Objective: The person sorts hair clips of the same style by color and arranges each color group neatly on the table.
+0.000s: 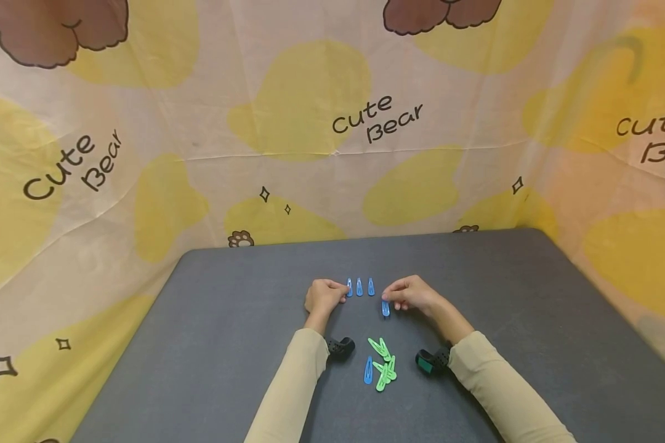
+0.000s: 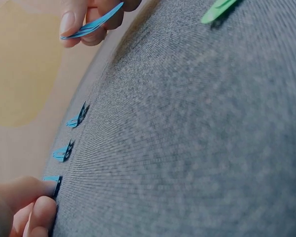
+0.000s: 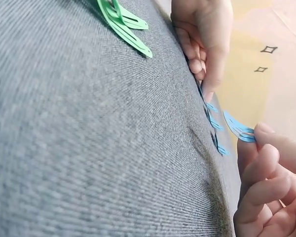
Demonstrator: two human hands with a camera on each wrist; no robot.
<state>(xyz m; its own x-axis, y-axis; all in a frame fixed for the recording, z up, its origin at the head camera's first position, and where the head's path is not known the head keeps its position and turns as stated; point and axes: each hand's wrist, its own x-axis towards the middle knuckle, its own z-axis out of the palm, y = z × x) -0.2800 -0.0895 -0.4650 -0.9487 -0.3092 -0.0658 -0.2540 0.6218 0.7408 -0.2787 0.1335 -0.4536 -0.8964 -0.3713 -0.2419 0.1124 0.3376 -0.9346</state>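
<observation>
Three blue snap hair clips stand in a short row on the dark grey table: a left one (image 1: 350, 287), a middle one (image 1: 359, 287) and a right one (image 1: 371, 287). My left hand (image 1: 324, 296) has its thumb and fingertip on the left clip, covering part of it, with the other fingers curled. Just right of the row, my right hand (image 1: 412, 293) pinches another blue hair clip (image 3: 239, 128) by one end between thumb and forefinger, held up off the cloth in the wrist views.
Nearer the front, several green hair clips (image 1: 386, 371) lie in a loose overlapping pile. One more blue hair clip (image 1: 368, 370) lies just left of them. Black bands sit on both wrists. A patterned cloth (image 1: 299, 123) hangs behind the table's (image 1: 244, 344) far edge.
</observation>
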